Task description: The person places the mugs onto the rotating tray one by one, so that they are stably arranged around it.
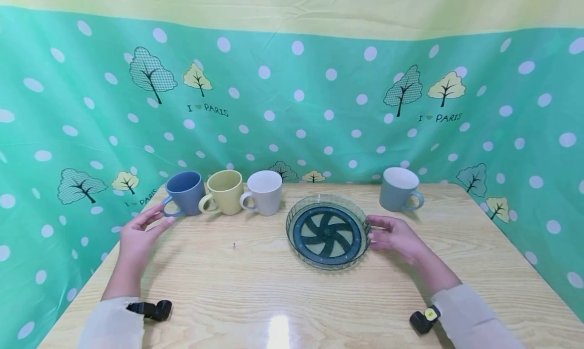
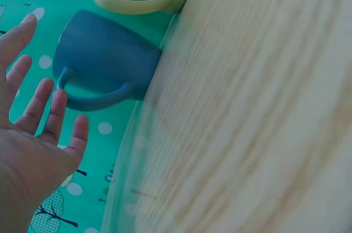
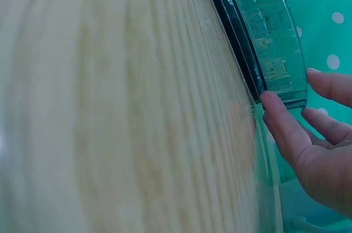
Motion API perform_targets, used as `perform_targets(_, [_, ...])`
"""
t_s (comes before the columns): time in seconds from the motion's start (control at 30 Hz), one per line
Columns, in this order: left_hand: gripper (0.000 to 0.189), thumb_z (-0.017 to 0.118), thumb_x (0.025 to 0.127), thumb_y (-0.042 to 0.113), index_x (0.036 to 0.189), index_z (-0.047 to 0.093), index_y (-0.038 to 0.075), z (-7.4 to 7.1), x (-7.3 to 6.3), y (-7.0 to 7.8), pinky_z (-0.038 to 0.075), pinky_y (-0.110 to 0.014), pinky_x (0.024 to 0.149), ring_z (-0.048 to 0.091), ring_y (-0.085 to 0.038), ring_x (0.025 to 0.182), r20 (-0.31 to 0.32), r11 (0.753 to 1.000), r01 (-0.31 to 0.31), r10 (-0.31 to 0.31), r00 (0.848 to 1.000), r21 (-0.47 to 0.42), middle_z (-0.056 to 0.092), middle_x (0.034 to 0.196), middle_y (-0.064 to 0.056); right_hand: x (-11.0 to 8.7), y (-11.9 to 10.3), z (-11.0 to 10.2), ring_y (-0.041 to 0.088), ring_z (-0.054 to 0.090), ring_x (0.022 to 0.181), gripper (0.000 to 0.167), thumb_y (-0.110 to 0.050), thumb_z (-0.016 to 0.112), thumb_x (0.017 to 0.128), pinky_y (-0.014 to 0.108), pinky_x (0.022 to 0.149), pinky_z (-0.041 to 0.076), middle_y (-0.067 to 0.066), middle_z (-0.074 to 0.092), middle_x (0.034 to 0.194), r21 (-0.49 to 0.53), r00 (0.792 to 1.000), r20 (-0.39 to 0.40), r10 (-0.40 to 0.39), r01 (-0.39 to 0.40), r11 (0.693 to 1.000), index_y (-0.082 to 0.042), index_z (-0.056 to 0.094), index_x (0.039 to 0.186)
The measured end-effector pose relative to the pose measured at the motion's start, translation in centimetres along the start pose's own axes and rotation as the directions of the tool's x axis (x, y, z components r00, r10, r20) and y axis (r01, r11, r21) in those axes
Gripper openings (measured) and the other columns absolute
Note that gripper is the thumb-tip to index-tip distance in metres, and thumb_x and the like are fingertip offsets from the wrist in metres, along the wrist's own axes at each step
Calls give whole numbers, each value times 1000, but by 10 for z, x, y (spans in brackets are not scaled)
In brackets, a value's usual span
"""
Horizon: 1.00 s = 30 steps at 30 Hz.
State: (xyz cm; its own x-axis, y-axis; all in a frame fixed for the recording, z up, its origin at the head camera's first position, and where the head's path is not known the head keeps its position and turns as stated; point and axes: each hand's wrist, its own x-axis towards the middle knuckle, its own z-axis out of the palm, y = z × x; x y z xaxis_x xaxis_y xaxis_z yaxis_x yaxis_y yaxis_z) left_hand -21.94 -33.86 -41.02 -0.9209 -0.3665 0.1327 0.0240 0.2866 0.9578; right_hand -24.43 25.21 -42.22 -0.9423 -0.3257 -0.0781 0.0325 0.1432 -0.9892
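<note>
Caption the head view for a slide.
Left hand near dark blue mug, right hand at round tray; yellow mug, white mug, grey-blue mug on table.

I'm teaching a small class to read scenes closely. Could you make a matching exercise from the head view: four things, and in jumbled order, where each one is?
Things
1. Dark blue mug with a looped handle
2. Pale yellow mug with a looped handle
3. Grey-blue mug with a white inside
4. Round, see-through tray with a dark, swirl-patterned base

Places
A. Farthest right of these four
B. Nearest the right hand
C. Nearest the left hand
D. Second from the left

Pairs: 1-C, 2-D, 3-A, 4-B
</note>
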Motion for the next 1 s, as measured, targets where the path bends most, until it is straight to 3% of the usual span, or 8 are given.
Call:
perform_targets(0.17, [62,79,84,25,140,55,15,-1,4,0,45,0,78,39,-15,128,-20,997,45,-46,999,-69,57,125,3,0,3,0,38,61,108,67,6,59,90,45,88,58,38,25,148,37,1000,-9,5,-4,999,14,23,146])
perform_targets(0.37, [65,78,83,35,142,53,20,-2,7,1,43,-1,76,36,-18,132,-29,998,62,-61,998,9,52,135,-2,0,3,0,38,60,110,69,8,58,90,46,89,57,37,23,149,70,1000,-5,3,-3,998,13,21,147])
perform_targets(0.5, [68,80,81,31,142,52,17,-5,10,-1,47,-2,76,41,-15,125,-18,992,85,-87,996,-97,51,134,-4,0,2,0,39,57,115,70,8,58,89,45,90,57,36,20,151,76,1000,9,4,-4,997,13,20,148])
perform_targets(0.67, [73,81,80,14,144,48,8,-8,16,-8,55,-14,80,55,-2,107,41,935,93,-84,996,-342,56,123,-1,2,2,0,44,47,126,73,8,61,87,44,91,56,35,20,152,85,1000,22,3,-4,996,12,21,148])
perform_targets(0.77, [74,79,80,4,145,44,3,-8,20,-11,56,-22,83,63,-1,99,77,896,87,-59,995,-436,62,112,3,2,4,-1,47,40,131,75,6,64,86,42,92,56,34,22,152,76,1000,18,8,-10,997,11,23,148])
perform_targets(0.87, [70,77,80,-3,143,46,1,-6,23,-14,57,-27,84,68,-4,92,103,867,87,-41,994,-490,66,103,2,2,5,-2,47,35,134,78,6,67,84,39,93,55,32,25,152,73,1000,14,18,-19,997,9,24,149])
perform_targets(1.0, [66,75,80,-7,141,50,4,-4,26,-17,57,-30,83,69,-6,90,110,854,97,-47,993,-510,68,101,3,1,6,-2,47,35,135,79,6,68,83,38,94,55,31,25,152,84,1000,27,14,-17,996,9,24,148])
